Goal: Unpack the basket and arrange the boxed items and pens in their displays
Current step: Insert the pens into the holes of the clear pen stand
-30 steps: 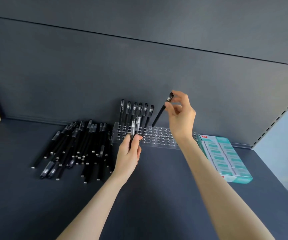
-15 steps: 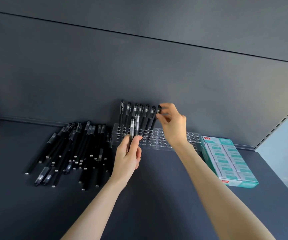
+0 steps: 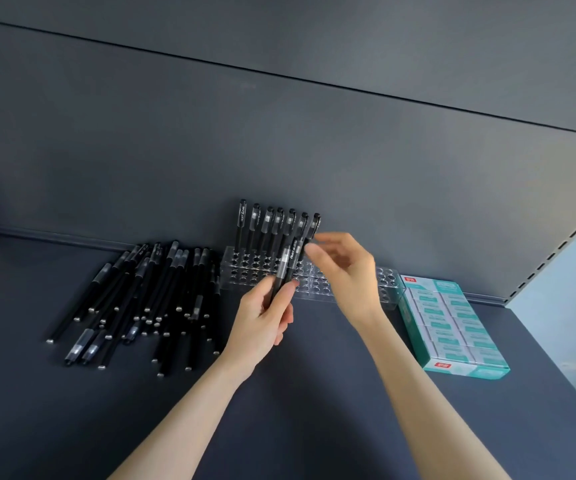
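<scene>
Gripped upright in left hand (image 3: pixel 262 320): held pens (image 3: pixel 284 268), a small bunch, caps up. Right hand (image 3: pixel 345 271) empty, fingers loose, just beside those caps. On shelf (image 3: pixel 314 410): loose pen pile (image 3: pixel 148 296) at 9 o'clock of clear rack (image 3: pixel 388 282), boxed items (image 3: pixel 452 323) at 3 o'clock, standing pens (image 3: pixel 272 223) along its 12 o'clock row. Likely step: filling rack. Next: pinch one held pen, seat tip in next free back-row hole.
</scene>
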Demonstrator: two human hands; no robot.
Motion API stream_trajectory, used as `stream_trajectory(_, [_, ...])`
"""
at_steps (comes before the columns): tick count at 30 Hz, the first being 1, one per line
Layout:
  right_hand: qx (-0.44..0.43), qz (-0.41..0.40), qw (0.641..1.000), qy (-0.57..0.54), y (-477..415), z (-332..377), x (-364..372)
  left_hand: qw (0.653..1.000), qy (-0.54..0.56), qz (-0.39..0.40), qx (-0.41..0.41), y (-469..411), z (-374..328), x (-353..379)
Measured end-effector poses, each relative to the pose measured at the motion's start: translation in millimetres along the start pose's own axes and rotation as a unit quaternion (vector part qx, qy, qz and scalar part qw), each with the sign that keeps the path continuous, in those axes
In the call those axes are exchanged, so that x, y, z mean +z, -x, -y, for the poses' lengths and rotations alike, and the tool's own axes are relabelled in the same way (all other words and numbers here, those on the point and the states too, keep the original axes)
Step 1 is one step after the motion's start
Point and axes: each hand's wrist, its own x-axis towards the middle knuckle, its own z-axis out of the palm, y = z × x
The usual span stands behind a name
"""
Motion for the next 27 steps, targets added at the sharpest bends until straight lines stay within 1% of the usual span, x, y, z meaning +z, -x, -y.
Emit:
stream_trajectory(1, [0.016, 0.029, 0.999, -0.024, 4, 1, 0, 1.0, 0.002, 0.011, -0.002, 1, 0, 2])
stream_trajectory(3, [0.024, 0.051, 0.998, -0.042, 10, 3, -1, 1.0, 0.005, 0.029, -0.003, 3, -1, 4])
stream_trajectory(8, [0.032, 0.021, 0.991, -0.126, 13, 4, -5, 0.999, 0.016, 0.05, -0.009, 5, -2, 5])
stream_trajectory(11, [0.031, 0.042, 0.994, -0.1, 15, 4, -5, 0.999, 0.007, 0.05, -0.016, 6, 0, 4])
stream_trajectory(12, [0.023, 0.032, 0.995, -0.087, 13, 6, -6, 0.999, 0.0, 0.044, -0.021, 6, 0, 4])
stream_trajectory(13, [0.012, 0.006, 0.997, -0.074, 10, 8, -7, 0.999, -0.005, 0.033, -0.028, 6, 0, 4])
stream_trajectory(16, [-0.025, -0.11, 0.994, -0.008, -10, 12, -16, 0.999, -0.001, -0.017, -0.047, 2, 0, 3])
stream_trajectory(18, [-0.056, -0.148, 0.987, 0.037, -23, 13, -21, 0.998, 0.016, -0.036, -0.045, 0, 0, 0])
stream_trajectory(22, [-0.078, -0.16, 0.982, 0.069, -39, 6, -19, 0.998, 0.011, -0.044, -0.03, 1, -1, -2])
stream_trajectory(27, [-0.094, -0.142, 0.982, 0.081, -47, -6, -11, 0.998, -0.001, -0.06, -0.015, 0, -3, -3])
